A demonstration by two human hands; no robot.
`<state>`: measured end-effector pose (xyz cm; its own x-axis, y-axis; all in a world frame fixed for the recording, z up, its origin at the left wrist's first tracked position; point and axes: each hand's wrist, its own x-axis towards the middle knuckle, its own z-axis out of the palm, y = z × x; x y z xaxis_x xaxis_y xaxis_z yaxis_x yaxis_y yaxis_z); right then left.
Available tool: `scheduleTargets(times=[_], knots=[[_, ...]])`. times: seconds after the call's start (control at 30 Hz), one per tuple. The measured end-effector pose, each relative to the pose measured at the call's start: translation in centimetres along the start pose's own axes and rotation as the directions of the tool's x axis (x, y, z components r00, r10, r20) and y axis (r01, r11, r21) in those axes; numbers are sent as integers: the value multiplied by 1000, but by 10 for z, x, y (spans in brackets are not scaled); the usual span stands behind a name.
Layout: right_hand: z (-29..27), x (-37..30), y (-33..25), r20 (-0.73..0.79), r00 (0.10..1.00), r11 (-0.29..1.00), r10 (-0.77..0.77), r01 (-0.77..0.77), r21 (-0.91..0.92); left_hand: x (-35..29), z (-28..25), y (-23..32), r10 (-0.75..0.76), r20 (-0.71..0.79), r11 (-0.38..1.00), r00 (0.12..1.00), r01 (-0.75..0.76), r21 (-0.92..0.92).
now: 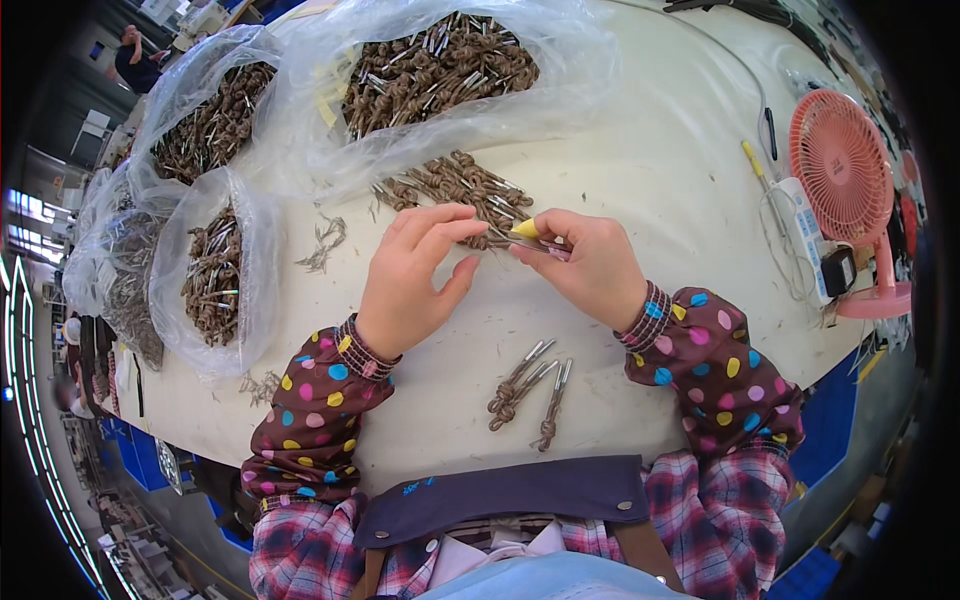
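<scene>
My right hand [598, 262] grips a small metal tool [545, 243] that looks like thread snips, partly hidden by the fingers. Something yellow [525, 229] covers the tip of a finger or the tool there; I cannot tell which. Just left of it, my left hand [415, 268] is open, thumb apart from the fingers. Its fingertips are close to a pile of brown knotted cords [455, 185] with silver metal tips, and I see nothing held in them. Closer to me lie three more knotted cords [553, 410], metal tips pointing away.
Clear plastic bags full of brown cords stand at the back [440, 75] and left [213, 275] of the white table [640, 400]. Thread scraps [322, 245] lie between. A pink fan [840, 165], power strip [803, 230] and yellow-handled tool [752, 160] are at the right.
</scene>
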<state>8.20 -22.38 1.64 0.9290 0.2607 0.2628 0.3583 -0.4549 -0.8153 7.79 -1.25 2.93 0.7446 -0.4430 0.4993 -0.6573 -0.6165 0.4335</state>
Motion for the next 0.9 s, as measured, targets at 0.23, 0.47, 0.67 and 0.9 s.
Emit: scheduleTargets(times=[0.23,0.47,0.67,0.9], knots=[[0,2,-4,113,974,973,198,-209,98,-2,8,-5,121,-33,984,992,-116,132],[-5,4,-7,235,925,929,298,-337,152,-2,6,-4,196,-62,964,979,-180,197],[0,3,-5,272,920,907,282,-348,236,-6,13,-5,58,-85,998,995,-56,27],[1,1,-3,150,973,971,174,-195,140,-10,12,4,-435,215,797,874,485,-361]])
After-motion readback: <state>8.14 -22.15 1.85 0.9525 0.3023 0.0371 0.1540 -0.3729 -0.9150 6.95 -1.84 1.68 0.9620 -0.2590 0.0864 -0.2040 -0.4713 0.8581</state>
